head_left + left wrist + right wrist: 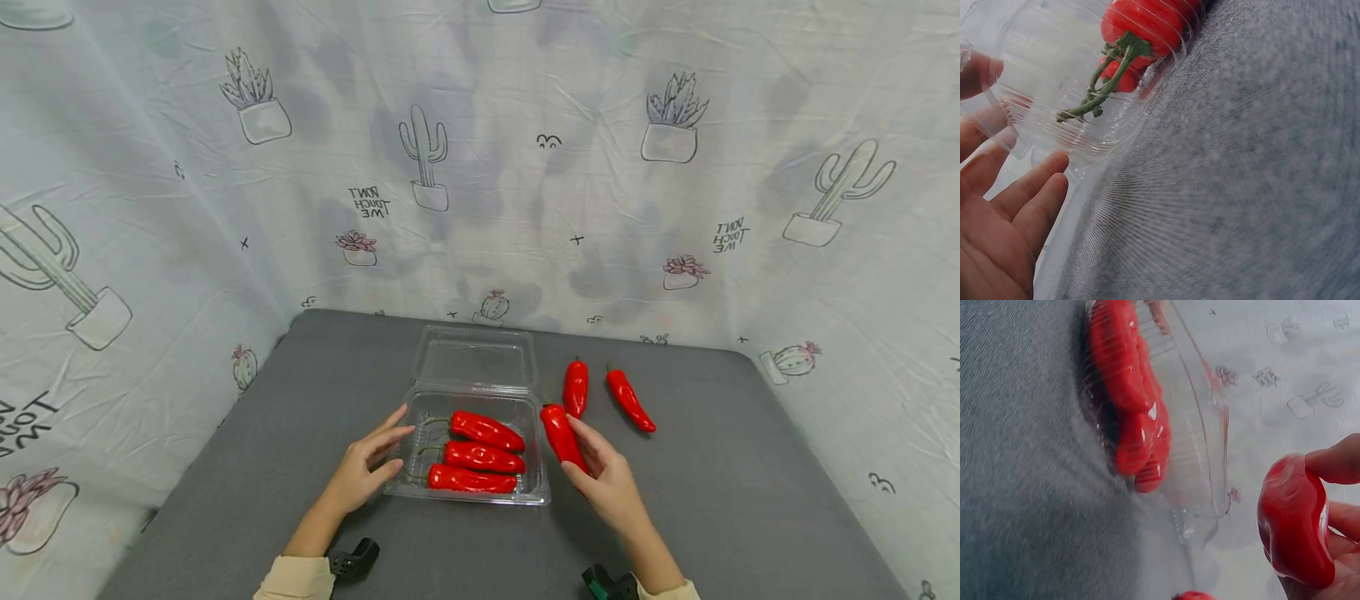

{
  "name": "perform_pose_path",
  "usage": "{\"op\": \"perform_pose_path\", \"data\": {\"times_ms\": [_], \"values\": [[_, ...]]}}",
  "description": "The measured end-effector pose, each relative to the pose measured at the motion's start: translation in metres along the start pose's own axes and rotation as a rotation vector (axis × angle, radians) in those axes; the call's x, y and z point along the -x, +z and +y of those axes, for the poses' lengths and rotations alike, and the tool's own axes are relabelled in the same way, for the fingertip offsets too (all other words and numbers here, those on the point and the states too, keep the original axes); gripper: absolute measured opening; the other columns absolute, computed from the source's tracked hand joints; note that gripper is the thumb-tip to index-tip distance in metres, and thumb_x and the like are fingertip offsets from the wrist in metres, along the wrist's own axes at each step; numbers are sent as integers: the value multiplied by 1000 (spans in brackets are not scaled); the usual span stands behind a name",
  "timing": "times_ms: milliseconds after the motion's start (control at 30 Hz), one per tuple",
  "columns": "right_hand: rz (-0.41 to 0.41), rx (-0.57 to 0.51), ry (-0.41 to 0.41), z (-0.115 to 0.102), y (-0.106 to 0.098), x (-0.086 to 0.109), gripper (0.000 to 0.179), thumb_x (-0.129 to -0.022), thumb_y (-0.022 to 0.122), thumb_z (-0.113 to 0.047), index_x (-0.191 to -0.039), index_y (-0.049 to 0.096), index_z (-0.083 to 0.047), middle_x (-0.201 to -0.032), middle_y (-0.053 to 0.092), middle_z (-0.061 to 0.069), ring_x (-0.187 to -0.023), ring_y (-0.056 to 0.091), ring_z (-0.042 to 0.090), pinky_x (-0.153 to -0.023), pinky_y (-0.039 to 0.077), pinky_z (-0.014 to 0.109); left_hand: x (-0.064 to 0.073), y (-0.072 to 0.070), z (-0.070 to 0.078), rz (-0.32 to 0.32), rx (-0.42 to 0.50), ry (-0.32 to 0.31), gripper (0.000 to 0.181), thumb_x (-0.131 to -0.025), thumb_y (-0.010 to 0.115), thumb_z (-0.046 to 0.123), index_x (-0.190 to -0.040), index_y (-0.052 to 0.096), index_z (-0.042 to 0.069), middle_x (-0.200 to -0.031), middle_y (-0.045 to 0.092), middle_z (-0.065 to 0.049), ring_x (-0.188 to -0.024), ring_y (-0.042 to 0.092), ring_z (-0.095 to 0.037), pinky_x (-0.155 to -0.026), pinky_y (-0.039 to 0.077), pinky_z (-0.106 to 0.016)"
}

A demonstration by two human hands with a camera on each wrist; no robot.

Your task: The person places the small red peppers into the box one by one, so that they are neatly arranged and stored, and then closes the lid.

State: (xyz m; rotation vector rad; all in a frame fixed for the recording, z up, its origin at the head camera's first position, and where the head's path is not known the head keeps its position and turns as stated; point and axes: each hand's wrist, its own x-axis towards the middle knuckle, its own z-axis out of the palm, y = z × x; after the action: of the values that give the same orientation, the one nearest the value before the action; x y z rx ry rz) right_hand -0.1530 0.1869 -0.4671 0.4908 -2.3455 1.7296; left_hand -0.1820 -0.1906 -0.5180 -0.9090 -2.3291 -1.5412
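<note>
A clear plastic clamshell box (542, 492) stands on the table with its lid (476, 358) folded back. Three red peppers (483, 457) with green stems lie side by side inside it. My right hand (606, 483) pinches another red pepper (561, 435) between thumb and fingers, just off the box's right edge; the right wrist view shows this pepper (1294, 522) raised beside the box. At the box's left rim is my left hand (360, 471), its fingers loosely spread. In the left wrist view the fingertips (1054, 164) are right at the clear plastic wall.
Two more red peppers lie on the grey table (750, 467) to the right of the box: one pepper (576, 387) close behind my right hand, another pepper (630, 400) farther right. A white cloth (495, 167) printed with cacti hangs behind and along the sides.
</note>
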Motion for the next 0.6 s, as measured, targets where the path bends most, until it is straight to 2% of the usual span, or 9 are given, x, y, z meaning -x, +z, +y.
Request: {"op": "perform_pose_path", "data": {"times_ms": [367,600], "values": [[-106,-83,-34,-9,14,-15,57,-85,65,2,-138,45,0,-137,49,23,-120,51,36,-91,47,16,-1,0,-1,0,0,14,45,-87,60,-5,-131,53,-3,-149,31,-27,-135,40,-11,-100,39,-14],[-197,-140,-101,-14,25,-26,57,-87,63,1,-140,43,1,-140,47,23,-122,52,25,-94,47,17,0,0,1,-3,0,0,45,-87,60,-4,-131,54,-2,-150,31,-26,-135,39,-14,-100,39,-14]]}}
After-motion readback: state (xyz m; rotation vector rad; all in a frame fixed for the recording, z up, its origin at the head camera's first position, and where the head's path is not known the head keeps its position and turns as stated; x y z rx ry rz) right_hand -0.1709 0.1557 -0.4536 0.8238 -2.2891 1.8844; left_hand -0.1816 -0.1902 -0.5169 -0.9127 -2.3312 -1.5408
